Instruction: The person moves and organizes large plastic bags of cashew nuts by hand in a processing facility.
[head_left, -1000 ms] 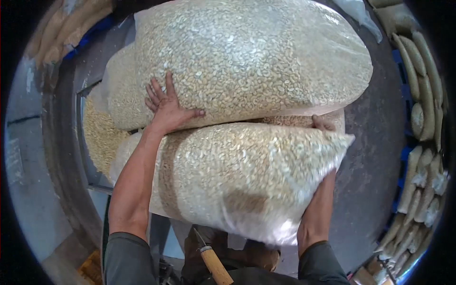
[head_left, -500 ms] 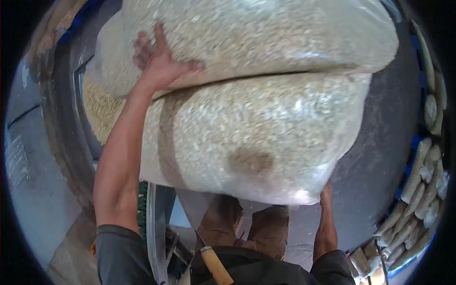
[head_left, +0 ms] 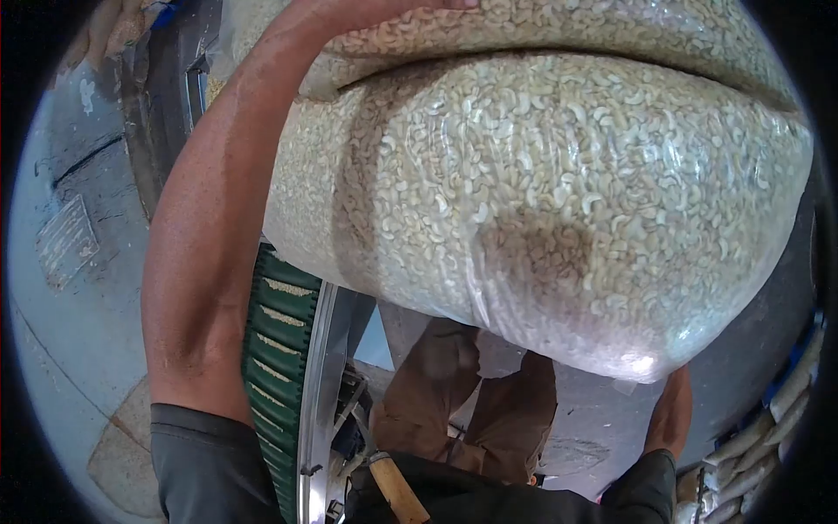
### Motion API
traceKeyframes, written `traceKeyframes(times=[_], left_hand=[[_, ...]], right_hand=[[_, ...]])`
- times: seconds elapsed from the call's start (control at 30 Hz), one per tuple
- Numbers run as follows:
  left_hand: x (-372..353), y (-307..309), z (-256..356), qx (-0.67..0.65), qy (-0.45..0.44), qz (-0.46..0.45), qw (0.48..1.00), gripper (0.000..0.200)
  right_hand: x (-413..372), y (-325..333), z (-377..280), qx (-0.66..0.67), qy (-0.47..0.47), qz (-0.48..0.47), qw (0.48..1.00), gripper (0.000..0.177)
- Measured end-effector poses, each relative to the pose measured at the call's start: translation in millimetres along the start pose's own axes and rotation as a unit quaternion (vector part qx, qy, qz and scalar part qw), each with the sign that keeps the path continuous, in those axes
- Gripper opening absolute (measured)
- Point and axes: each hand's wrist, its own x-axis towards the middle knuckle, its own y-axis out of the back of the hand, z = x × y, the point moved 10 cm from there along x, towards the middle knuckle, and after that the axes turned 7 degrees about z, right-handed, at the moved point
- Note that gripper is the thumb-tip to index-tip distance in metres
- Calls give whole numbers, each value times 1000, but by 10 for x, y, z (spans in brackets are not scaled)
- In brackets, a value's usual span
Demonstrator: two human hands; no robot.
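A huge clear plastic bag of pale cashew kernels (head_left: 454, 192) fills the middle and top, with a deep crease across its upper part. My left forearm reaches up over its left side. At the top edge my left hand (head_left: 384, 10) lies on the bag above the crease, thumb stretched out and the other fingers cut off by the frame. My right hand (head_left: 674, 389) is at the bag's lower right corner, gripping it from below, with its fingers hidden behind the plastic. The bag's lower edge hangs in front of my legs.
A green cleated conveyor belt (head_left: 279, 367) carrying kernels runs beside a metal rail (head_left: 319, 384) at my left. A wooden-handled tool (head_left: 397, 489) is at my waist. Several filled bags (head_left: 742, 458) are stacked at the lower right. Grey floor (head_left: 70, 323) shows at left.
The bag looks larger and nearer, and extends further right. My left hand has shifted up to the frame's top edge; my right hand has moved right with the bag's corner. More of the conveyor shows.
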Motion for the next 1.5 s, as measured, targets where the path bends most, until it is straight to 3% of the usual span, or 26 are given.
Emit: traceKeyframes(times=[0.23, 0.27, 0.33, 0.43, 0.57, 0.73, 0.83, 0.93, 1.07, 1.13, 1.2, 1.27, 1.37, 1.5], left_hand=[[-109, 240, 13, -22, -12, -59, 998, 142], [-102, 229, -5, -37, -26, -50, 998, 142], [-139, 267, -35, -88, -93, 86, 988, 142], [-188, 305, 29, -144, -127, 93, 977, 139], [-150, 325, 153, -181, -119, 71, 974, 136], [-61, 334, 133, -190, -99, 145, 966, 136], [-88, 317, 93, -169, -107, 162, 966, 135], [-209, 328, 75, -143, -102, 184, 967, 133], [-573, 191, 117, -163, -142, 240, 946, 107], [-1108, -17, -5, -207, -199, 206, 935, 88], [-1627, -254, -504, -206, -178, 228, 935, 78], [-2000, -655, -1366, -152, -49, 192, 968, 75], [-2422, -937, -2095, -55, -8, 226, 973, 72], [-2436, -921, -2197, -59, 22, 232, 971, 72]], right_hand=[[-883, -30, -267, 5, 28, 106, 994, 44], [-1049, -83, -318, 11, 33, 127, 991, 44], [-1363, -136, -433, 28, 50, 178, 982, 44], [-1637, -21, -786, 50, 89, 261, 960, 44], [-1344, 369, -1383, 19, 155, 281, 947, 44], [-386, 324, -1836, -4, 241, 224, 944, 44], [-250, 180, -1509, -7, 239, 201, 950, 44], [-579, 241, -594, 8, 189, 222, 957, 44], [-1238, 753, 331, 25, 134, 288, 948, 44], [-1448, 1127, 543, 13, 125, 310, 943, 44], [-1458, 1249, 590, 6, 126, 310, 942, 44], [-1418, 1341, 604, -12, 129, 302, 944, 44], [-1361, 1512, 609, -76, 137, 271, 950, 44], [-1042, 1536, 31, -155, 190, 213, 946, 45]])
